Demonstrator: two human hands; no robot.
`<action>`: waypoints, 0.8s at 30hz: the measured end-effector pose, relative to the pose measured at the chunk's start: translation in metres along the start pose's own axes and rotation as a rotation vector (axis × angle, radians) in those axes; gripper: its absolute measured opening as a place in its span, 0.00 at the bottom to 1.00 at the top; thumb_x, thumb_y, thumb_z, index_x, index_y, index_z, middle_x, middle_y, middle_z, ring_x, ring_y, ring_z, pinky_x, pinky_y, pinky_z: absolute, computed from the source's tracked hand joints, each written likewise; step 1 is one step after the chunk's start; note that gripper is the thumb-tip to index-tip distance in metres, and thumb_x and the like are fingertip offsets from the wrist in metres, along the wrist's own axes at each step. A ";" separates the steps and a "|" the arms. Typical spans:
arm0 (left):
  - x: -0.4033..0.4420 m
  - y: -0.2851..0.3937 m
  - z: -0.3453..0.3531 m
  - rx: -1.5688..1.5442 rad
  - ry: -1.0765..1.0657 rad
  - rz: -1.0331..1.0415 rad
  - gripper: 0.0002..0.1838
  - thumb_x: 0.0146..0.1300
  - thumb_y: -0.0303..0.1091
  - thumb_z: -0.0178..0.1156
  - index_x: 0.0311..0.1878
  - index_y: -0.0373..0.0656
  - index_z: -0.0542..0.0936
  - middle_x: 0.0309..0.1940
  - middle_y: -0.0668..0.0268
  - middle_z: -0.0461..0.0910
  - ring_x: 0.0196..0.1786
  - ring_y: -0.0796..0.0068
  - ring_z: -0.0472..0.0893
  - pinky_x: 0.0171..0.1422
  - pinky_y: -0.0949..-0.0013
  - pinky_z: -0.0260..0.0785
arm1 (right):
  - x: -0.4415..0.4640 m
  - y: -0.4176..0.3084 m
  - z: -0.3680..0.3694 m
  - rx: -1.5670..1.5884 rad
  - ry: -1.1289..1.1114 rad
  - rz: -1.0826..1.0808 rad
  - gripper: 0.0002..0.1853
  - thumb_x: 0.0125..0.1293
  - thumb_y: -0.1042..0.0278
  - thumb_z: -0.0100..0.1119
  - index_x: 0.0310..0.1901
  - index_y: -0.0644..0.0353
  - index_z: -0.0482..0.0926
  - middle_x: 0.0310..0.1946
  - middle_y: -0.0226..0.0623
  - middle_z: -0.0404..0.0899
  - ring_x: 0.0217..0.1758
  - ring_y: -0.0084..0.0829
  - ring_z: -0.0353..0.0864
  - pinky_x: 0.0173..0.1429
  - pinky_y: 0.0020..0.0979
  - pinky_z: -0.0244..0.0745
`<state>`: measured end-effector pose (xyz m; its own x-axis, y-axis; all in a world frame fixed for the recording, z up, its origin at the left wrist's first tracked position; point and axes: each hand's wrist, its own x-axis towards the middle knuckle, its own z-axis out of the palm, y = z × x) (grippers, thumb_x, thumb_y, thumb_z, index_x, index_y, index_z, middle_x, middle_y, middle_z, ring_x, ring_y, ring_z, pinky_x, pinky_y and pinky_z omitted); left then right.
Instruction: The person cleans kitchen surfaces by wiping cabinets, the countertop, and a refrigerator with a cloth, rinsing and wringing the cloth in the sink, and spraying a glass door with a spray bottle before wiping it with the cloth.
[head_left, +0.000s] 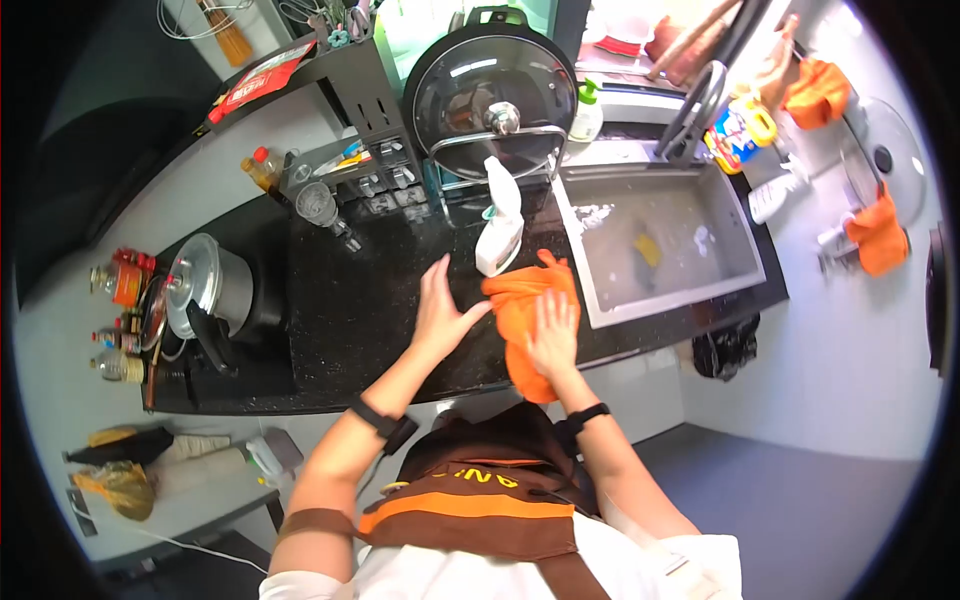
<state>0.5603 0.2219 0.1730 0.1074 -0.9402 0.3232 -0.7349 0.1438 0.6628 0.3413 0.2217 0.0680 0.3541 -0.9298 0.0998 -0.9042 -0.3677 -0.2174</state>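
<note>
An orange cloth (518, 335) lies bunched on the black countertop (345, 310), just left of the sink. My right hand (553, 335) rests on it with the fingers spread flat. To its left, my left hand (443, 312) is held over the counter, fingers stretched and thumb pointing at the cloth's edge; nothing is in it. Behind the cloth stands a white spray bottle (500, 230), near both hands but touched by neither.
The grey sink (670, 290) holds a yellow sponge (648, 250) and some suds. A large pan lid (490, 90) leans in a rack behind the spray bottle. At the left sits a pressure cooker (208, 285). A green-topped pump bottle (587, 112) stands behind the sink.
</note>
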 end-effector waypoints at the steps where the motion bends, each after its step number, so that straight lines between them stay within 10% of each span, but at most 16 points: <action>1: 0.023 0.011 0.023 -0.046 0.039 -0.051 0.53 0.45 0.47 0.72 0.67 0.32 0.52 0.62 0.44 0.60 0.66 0.48 0.61 0.70 0.58 0.52 | 0.008 0.019 0.000 0.008 0.027 -0.001 0.38 0.58 0.56 0.53 0.67 0.66 0.56 0.71 0.51 0.43 0.75 0.53 0.37 0.74 0.52 0.36; 6: 0.081 0.001 0.101 -0.229 0.130 -0.344 0.34 0.45 0.40 0.72 0.56 0.38 0.72 0.41 0.57 0.82 0.46 0.62 0.82 0.52 0.61 0.71 | 0.069 0.025 -0.006 0.052 0.000 0.058 0.37 0.55 0.62 0.52 0.66 0.68 0.57 0.70 0.58 0.43 0.74 0.61 0.36 0.72 0.58 0.31; 14: -0.031 0.030 -0.013 -0.405 0.238 -0.527 0.21 0.49 0.26 0.70 0.47 0.31 0.77 0.42 0.60 0.80 0.45 0.72 0.78 0.53 0.69 0.70 | 0.216 0.024 0.030 0.375 0.246 0.142 0.41 0.58 0.61 0.51 0.68 0.71 0.45 0.70 0.59 0.41 0.74 0.57 0.32 0.76 0.49 0.27; 18: -0.080 0.028 -0.052 -0.370 0.212 -0.624 0.26 0.47 0.25 0.71 0.51 0.31 0.74 0.45 0.60 0.78 0.47 0.71 0.77 0.56 0.68 0.68 | 0.174 -0.063 0.013 -0.069 -0.486 -0.458 0.34 0.61 0.52 0.45 0.65 0.64 0.61 0.66 0.44 0.58 0.73 0.39 0.50 0.76 0.44 0.36; 19: -0.090 0.024 -0.057 -0.319 0.183 -0.643 0.28 0.46 0.25 0.71 0.53 0.32 0.73 0.47 0.60 0.77 0.49 0.70 0.76 0.57 0.67 0.67 | 0.182 -0.064 0.041 0.035 -0.146 -0.588 0.32 0.60 0.47 0.45 0.62 0.61 0.67 0.61 0.41 0.66 0.68 0.37 0.59 0.75 0.45 0.42; 24: -0.105 0.005 -0.076 -0.321 0.073 -0.664 0.33 0.45 0.22 0.68 0.57 0.34 0.68 0.55 0.55 0.71 0.58 0.65 0.71 0.63 0.63 0.62 | 0.253 -0.027 0.053 0.331 0.130 -0.662 0.25 0.61 0.54 0.51 0.57 0.60 0.71 0.46 0.40 0.75 0.55 0.43 0.70 0.67 0.40 0.59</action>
<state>0.5963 0.3444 0.1942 0.5134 -0.8395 -0.1778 -0.2690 -0.3542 0.8957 0.4683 -0.0047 0.0476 0.7492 -0.5113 0.4211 -0.3854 -0.8535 -0.3506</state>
